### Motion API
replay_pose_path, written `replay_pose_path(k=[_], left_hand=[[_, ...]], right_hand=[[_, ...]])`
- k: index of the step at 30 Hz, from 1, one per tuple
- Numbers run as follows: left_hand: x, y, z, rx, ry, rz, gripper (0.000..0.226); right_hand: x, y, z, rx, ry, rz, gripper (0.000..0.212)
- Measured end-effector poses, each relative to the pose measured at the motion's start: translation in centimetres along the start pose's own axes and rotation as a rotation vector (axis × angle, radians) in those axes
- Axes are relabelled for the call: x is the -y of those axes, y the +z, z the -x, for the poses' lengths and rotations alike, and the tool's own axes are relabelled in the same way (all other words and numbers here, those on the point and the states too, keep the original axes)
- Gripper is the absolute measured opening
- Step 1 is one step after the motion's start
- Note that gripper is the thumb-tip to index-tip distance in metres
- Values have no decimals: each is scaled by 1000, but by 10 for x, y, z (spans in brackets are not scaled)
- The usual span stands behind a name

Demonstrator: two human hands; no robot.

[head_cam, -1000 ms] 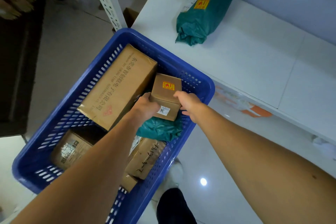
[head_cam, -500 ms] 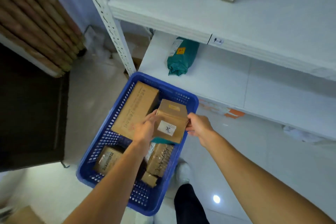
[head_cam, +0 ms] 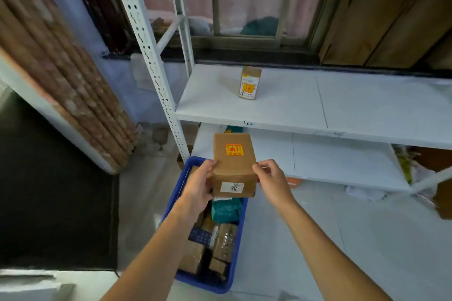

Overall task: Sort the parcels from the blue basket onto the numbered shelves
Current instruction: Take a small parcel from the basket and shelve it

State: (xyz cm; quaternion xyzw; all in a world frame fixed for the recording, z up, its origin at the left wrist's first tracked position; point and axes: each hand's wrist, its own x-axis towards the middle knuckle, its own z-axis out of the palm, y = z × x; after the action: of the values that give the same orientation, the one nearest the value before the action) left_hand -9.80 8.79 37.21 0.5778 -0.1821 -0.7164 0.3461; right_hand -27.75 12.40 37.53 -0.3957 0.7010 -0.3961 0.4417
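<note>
Left hand (head_cam: 198, 186) & right hand (head_cam: 271, 181) are pinching the brown box (head_cam: 234, 166) by its sides, above the blue basket (head_cam: 238, 239). Fingertip hold only; could be slipping back in w/ any jolt.

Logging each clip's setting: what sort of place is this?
Likely a small parcel depot or pickup room: white metal shelving with number tags on shelf edges, a blue basket of taped parcels on the floor, and a stickered cardboard box held above it.
</note>
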Motion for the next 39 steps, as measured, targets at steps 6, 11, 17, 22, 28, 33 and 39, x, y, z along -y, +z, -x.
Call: replay_pose_path(k=[6,11,17,22,28,33,39], left_hand=[[-44,44,53,51,203,-103,53],[-78,100,99,88,390,-122,64],[-100,151,151,224,641,-46,67],[-94,174,168,308,681,-63,53],[-81,201,178,165,836,-314,59],[-66,228,192,309,823,-328,78],[-66,222,198,489,611,-64,56]], right_hand=[[65,-57,34,8,-214,42,18],[112,-117,46,27,-342,-6,23],[147,-184,53,305,-218,-248,88],[155,-201,65,245,-338,-322,75],[148,-217,79,-185,-469,-152,78],[137,-207,104,-399,-710,258,108],[146,-225,117,-251,-549,-191,53]])
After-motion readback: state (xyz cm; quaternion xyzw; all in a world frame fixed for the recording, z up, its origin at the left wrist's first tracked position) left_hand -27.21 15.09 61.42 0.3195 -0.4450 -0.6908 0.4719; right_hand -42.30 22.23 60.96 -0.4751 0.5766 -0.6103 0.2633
